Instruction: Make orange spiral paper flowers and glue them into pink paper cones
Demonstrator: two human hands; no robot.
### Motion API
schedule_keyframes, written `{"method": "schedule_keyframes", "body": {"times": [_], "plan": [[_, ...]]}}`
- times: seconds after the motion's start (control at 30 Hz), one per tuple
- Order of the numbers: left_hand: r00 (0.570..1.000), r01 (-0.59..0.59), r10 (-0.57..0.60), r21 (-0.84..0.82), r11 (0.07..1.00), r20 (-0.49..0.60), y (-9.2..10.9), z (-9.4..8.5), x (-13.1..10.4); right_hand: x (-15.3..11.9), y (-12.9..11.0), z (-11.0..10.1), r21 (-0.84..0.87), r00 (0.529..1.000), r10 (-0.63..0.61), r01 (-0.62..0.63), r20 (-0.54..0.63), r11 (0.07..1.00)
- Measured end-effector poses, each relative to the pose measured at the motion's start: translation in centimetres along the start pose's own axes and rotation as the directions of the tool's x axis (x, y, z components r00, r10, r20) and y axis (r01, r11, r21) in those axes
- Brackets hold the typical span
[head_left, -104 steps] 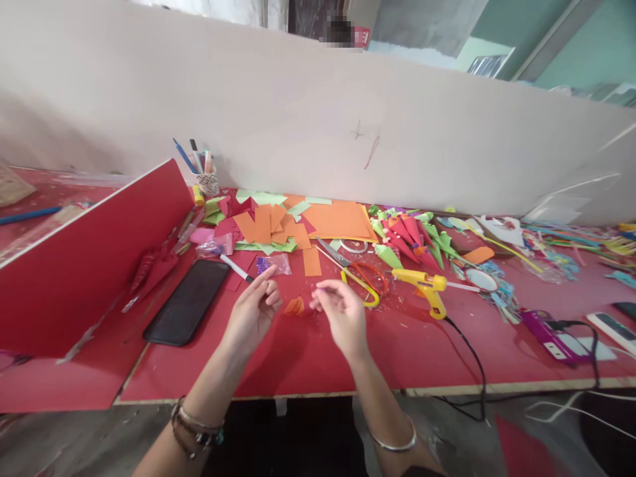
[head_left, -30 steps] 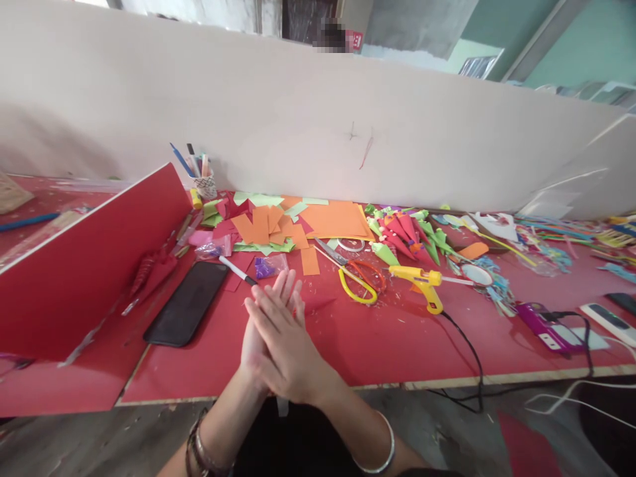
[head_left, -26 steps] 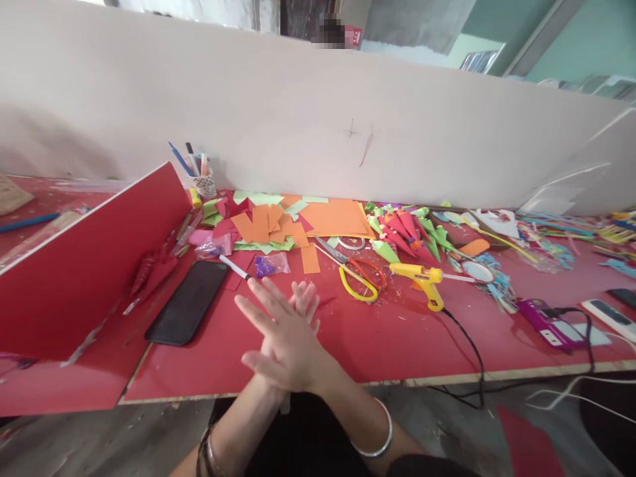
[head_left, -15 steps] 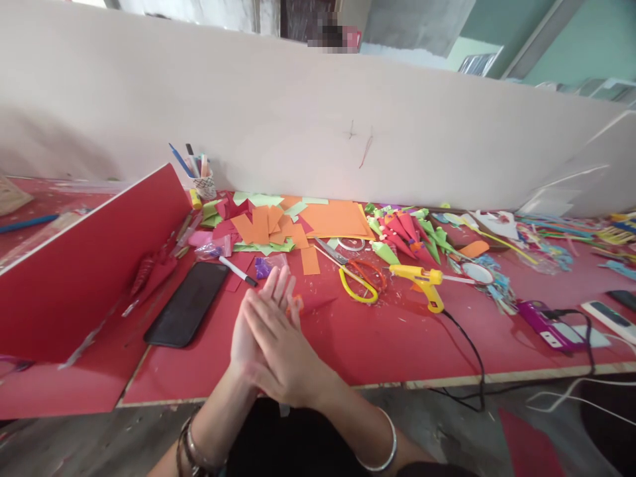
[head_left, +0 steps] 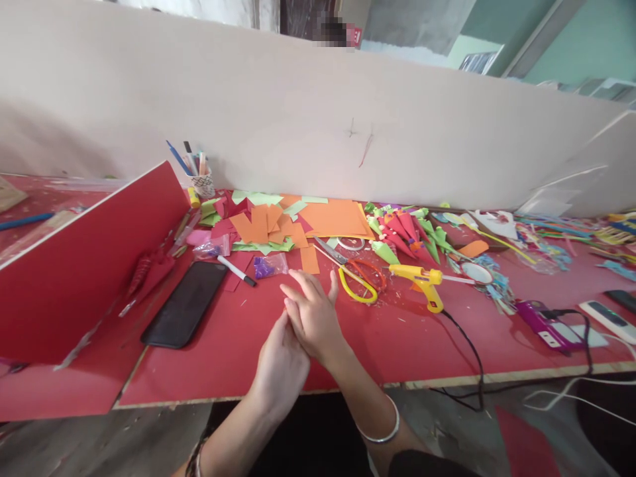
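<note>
My two hands meet above the front of the red table, in the middle of the view. My right hand (head_left: 315,318) is open, its fingers stretched out and spread, and its palm lies against my left hand (head_left: 281,363). Most of the left hand's fingers are hidden behind the right hand, so whether anything sits between the palms cannot be seen. Just beyond the fingertips lie scissors (head_left: 358,286) with yellow and red handles and a small bag of purple bits (head_left: 271,265). A black-and-white marker (head_left: 237,270) lies to the left.
A black phone (head_left: 186,305) and an upright red board (head_left: 94,265) stand left. Behind are orange paper pieces (head_left: 258,225), a pen cup (head_left: 203,182) and red-green paper cones (head_left: 405,232). A yellow glue gun (head_left: 420,281) trails its cord towards a purple power strip (head_left: 549,324).
My pressed-together hands have turned and shifted slightly right, with the right hand's fingers now spread. A red paper cone that showed behind them is out of sight now.
</note>
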State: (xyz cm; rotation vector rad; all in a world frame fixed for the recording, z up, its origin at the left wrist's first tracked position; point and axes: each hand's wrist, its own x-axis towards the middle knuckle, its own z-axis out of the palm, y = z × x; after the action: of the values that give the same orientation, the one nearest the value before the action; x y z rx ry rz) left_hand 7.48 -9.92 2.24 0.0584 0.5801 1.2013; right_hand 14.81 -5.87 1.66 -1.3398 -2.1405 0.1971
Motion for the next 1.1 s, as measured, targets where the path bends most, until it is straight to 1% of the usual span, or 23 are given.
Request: {"method": "schedule_keyframes", "body": {"times": [0.1,0.13,0.17,0.23,0.33,0.4,0.47,0.53,0.57,0.63,0.7,0.77,0.8,0.83,0.9,0.93,0.97,1.0,1.03,1.1], "plan": [[0.991,-0.076,0.077,0.019,0.997,-0.112,-0.2,0.6,0.1,-0.1,0.1,0.3,0.066,0.997,-0.007,0.012,-0.079,0.998],[0.985,-0.084,0.087,0.026,0.996,-0.148,-0.2,0.9,0.1,-0.1,0.2,0.5,0.092,0.995,-0.015,0.024,-0.104,0.995],[0.98,-0.08,0.083,0.028,0.996,-0.18,-0.2,1.1,0.1,-0.1,0.3,0.6,0.123,0.992,-0.022,0.038,-0.127,0.992],[0.976,-0.039,0.04,0.011,0.999,-0.213,0.0,1.5,0.0,-0.1,0.5,0.8,0.203,0.984,-0.017,0.054,-0.179,0.978],[0.983,0.023,-0.024,-0.005,1.0,-0.182,0.2,2.1,0.0,-0.1,0.5,0.8,0.354,0.961,0.06,0.041,-0.27,0.934],[0.989,0.041,-0.04,0.004,0.999,-0.143,0.2,2.3,0.2,-0.1,0.4,0.6,0.459,0.939,0.153,0.006,-0.309,0.888],[0.993,0.042,-0.039,0.025,0.999,-0.112,0.2,2.3,0.4,0.1,0.4,0.3,0.567,0.916,0.266,-0.052,-0.301,0.822],[0.996,0.031,-0.026,0.06,0.998,-0.087,0.2,2.0,0.6,0.4,0.6,-0.1,0.68,0.895,0.366,-0.104,-0.254,0.726],[0.996,0.026,-0.019,0.083,0.996,-0.082,0.2,1.8,0.7,0.6,0.8,-0.3,0.729,0.891,0.393,-0.112,-0.228,0.675],[0.996,0.019,-0.007,0.128,0.992,-0.09,0.3,1.3,0.8,0.9,1.2,-0.7,0.801,0.892,0.411,-0.102,-0.189,0.59],[0.993,0.007,0.014,0.174,0.985,-0.115,0.6,0.8,0.8,1.1,1.6,-1.0,0.824,0.893,0.411,-0.089,-0.183,0.56],[0.991,-0.046,0.075,0.253,0.966,-0.109,0.9,0.3,0.7,1.1,1.9,-1.2,0.82,0.89,0.415,-0.086,-0.192,0.565],[0.987,-0.094,0.13,0.323,0.942,-0.09,1.1,0.2,0.7,1.1,2.0,-1.3,0.816,0.889,0.412,-0.083,-0.198,0.572],[0.979,-0.154,0.195,0.416,0.896,-0.058,1.4,0.0,0.6,1.0,2.1,-1.3,0.813,0.892,0.403,-0.077,-0.202,0.577],[0.952,-0.264,0.304,0.619,0.74,0.042,1.8,-0.3,0.4,1.0,2.2,-1.6,0.817,0.906,0.377,-0.064,-0.194,0.573],[0.94,-0.297,0.328,0.7,0.65,0.094,2.1,-0.3,0.4,1.0,2.2,-1.7,0.818,0.912,0.365,-0.062,-0.186,0.572],[0.934,-0.315,0.33,0.757,0.573,0.138,2.4,-0.4,0.3,1.1,2.4,-1.9,0.815,0.919,0.354,-0.067,-0.175,0.576],[0.934,-0.319,0.315,0.793,0.519,0.169,2.7,-0.5,0.2,1.4,2.7,-2.1,0.807,0.926,0.341,-0.076,-0.16,0.586],[0.938,-0.315,0.293,0.815,0.487,0.188,2.9,-0.6,0.2,1.6,3.1,-2.3,0.788,0.935,0.322,-0.084,-0.149,0.61],[0.949,-0.293,0.243,0.839,0.458,0.199,3.4,-0.7,0.1,2.3,4.2,-2.5,0.723,0.957,0.265,-0.1,-0.119,0.683]]}}
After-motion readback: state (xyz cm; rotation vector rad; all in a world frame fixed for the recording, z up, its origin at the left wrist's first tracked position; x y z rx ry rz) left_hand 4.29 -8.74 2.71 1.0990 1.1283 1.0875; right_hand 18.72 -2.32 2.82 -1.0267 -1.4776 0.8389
